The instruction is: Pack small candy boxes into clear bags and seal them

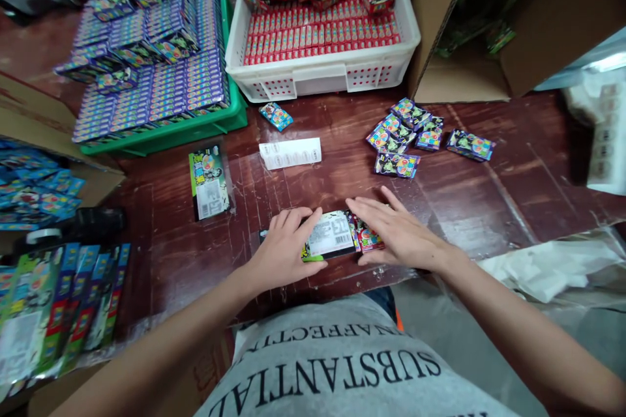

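A flat printed packet [331,234] with a white label lies on the table in front of me. My left hand [288,247] is closed around its left part, fingers along the far edge and thumb along the near edge. At the packet's right end is a small red box [368,236], partly covered by my right hand [391,231]. The fingers of that hand lie over the box's far side and the thumb is at its near side. How far the box reaches into the packet cannot be made out. A similar labelled packet [210,184] lies at the left.
Behind are a green crate [195,127] of purple boxes and a white basket [320,83] of red boxes. Several purple packs [396,165], a blue pack [276,115] and a sticker strip [291,152] lie on the table. An open carton [445,19] stands right, stacked packets [36,313] left.
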Available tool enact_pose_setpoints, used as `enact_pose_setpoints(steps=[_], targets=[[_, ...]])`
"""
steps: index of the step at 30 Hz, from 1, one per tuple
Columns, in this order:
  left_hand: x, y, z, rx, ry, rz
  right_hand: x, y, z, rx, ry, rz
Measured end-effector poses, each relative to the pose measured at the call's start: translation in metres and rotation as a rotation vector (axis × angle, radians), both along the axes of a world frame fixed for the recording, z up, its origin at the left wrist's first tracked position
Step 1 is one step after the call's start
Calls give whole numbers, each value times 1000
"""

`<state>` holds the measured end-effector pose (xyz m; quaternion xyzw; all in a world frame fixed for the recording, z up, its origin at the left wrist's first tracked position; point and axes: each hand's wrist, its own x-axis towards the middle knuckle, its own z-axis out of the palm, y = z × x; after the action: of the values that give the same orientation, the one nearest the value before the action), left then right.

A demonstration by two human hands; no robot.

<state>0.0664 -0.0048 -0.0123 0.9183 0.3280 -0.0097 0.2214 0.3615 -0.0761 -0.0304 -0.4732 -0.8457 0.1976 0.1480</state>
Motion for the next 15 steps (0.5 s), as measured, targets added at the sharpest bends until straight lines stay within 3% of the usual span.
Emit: enact_pose_setpoints(steps=[7, 15], targets=[[1, 5, -1, 11, 20, -32, 36, -7, -4, -38, -18, -6], [4, 8, 1, 16, 25, -91, 22, 7, -17, 38, 109, -35]])
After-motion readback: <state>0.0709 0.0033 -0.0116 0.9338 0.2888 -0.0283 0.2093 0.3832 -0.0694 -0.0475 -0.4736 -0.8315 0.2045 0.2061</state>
